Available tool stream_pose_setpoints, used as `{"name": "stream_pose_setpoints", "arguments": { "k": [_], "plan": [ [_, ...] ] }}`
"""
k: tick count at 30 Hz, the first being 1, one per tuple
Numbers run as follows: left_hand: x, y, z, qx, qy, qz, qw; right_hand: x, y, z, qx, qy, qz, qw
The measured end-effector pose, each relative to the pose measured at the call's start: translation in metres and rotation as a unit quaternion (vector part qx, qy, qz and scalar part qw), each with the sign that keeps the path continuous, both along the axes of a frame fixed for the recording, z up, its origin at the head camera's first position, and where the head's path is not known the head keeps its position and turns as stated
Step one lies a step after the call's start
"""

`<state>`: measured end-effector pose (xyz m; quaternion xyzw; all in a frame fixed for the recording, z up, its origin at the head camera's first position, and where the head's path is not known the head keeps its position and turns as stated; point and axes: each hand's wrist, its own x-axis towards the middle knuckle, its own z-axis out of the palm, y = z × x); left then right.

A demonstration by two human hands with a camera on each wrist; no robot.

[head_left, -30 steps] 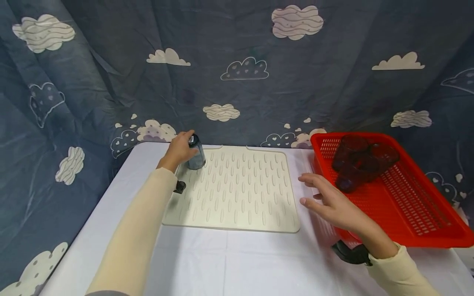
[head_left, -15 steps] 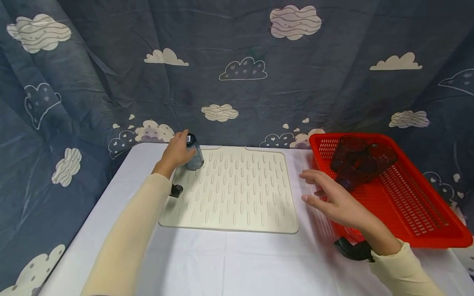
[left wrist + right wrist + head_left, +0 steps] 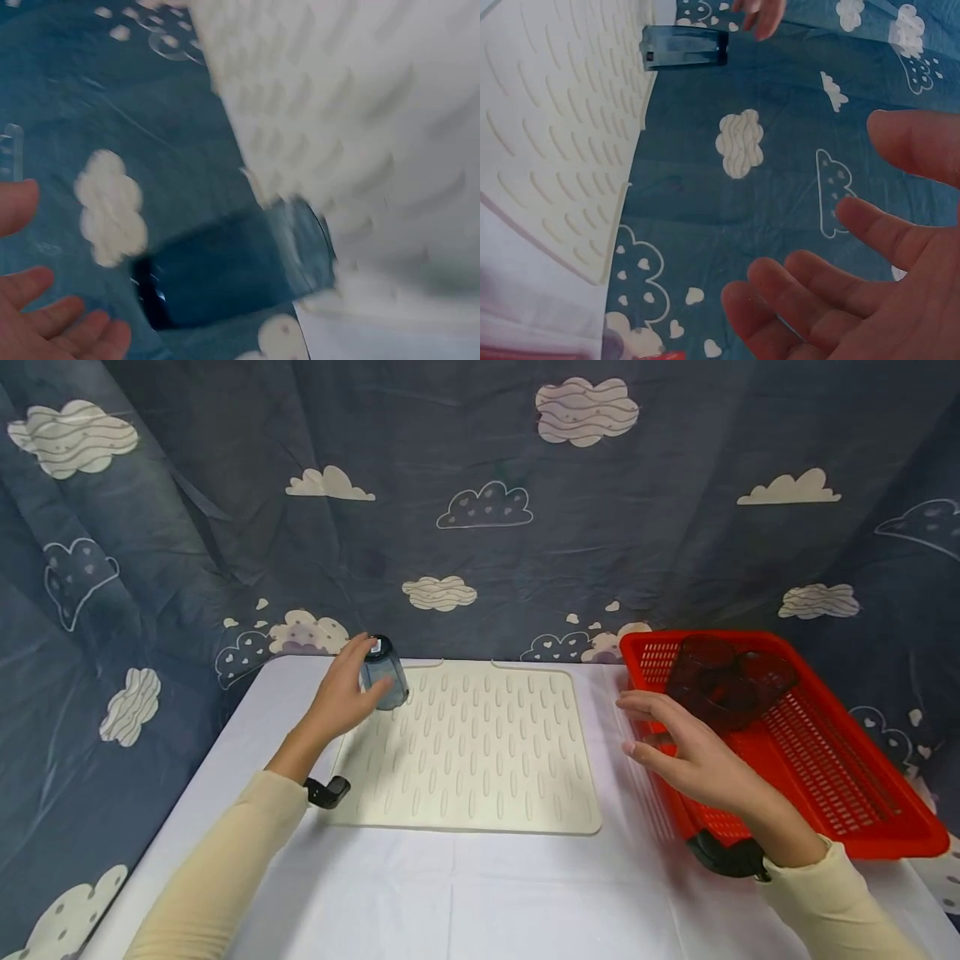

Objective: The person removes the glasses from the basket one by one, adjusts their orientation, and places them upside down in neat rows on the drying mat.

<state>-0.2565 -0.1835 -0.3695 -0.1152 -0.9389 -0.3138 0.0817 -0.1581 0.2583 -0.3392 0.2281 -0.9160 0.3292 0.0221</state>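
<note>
A bluish see-through drinking glass (image 3: 384, 675) stands on the far left corner of a cream ridged drying mat (image 3: 480, 752). My left hand (image 3: 341, 695) is just left of the glass, thumb and fingers spread; in the left wrist view a gap shows between the fingers (image 3: 56, 307) and the glass (image 3: 232, 266). My right hand (image 3: 693, 760) hovers by the left wall of a red plastic basket (image 3: 832, 768), fingers relaxed and holding nothing. Several dark see-through glasses (image 3: 727, 685) lie in the basket's far part.
A white cloth covers the table (image 3: 390, 893). Behind the mat hangs a dark blue curtain (image 3: 480, 560) with a cloud print. The basket takes up the table's right side.
My left hand has let go of the glass and drawn back to the left and nearer. The glass stays at the mat's corner. My right hand has barely moved.
</note>
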Motion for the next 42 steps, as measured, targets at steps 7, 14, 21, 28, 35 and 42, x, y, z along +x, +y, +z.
{"name": "stream_pose_setpoints", "arguments": {
  "k": [7,14,21,28,35,42],
  "plan": [
    [0.052,0.014,-0.001,0.133,0.001,-0.057,0.9894,0.002,0.005,0.000,0.004,0.035,0.000,0.999],
    [0.078,0.018,-0.015,0.112,-0.008,-0.089,0.9897,0.003,0.010,0.001,-0.003,0.049,0.002,0.999],
    [0.095,0.017,-0.029,0.165,-0.021,-0.103,0.9807,0.005,0.012,0.005,0.007,-0.024,-0.033,0.999],
    [0.100,0.022,-0.031,0.188,-0.015,-0.101,0.9768,0.006,0.020,0.006,0.016,-0.033,-0.035,0.999],
    [0.101,0.022,-0.036,0.187,-0.021,-0.094,0.9777,-0.003,0.033,0.009,0.028,0.008,-0.036,0.999],
    [0.100,0.021,-0.040,0.190,-0.017,-0.096,0.9769,-0.020,0.062,0.017,0.022,0.021,-0.083,0.996]
  ]
}}
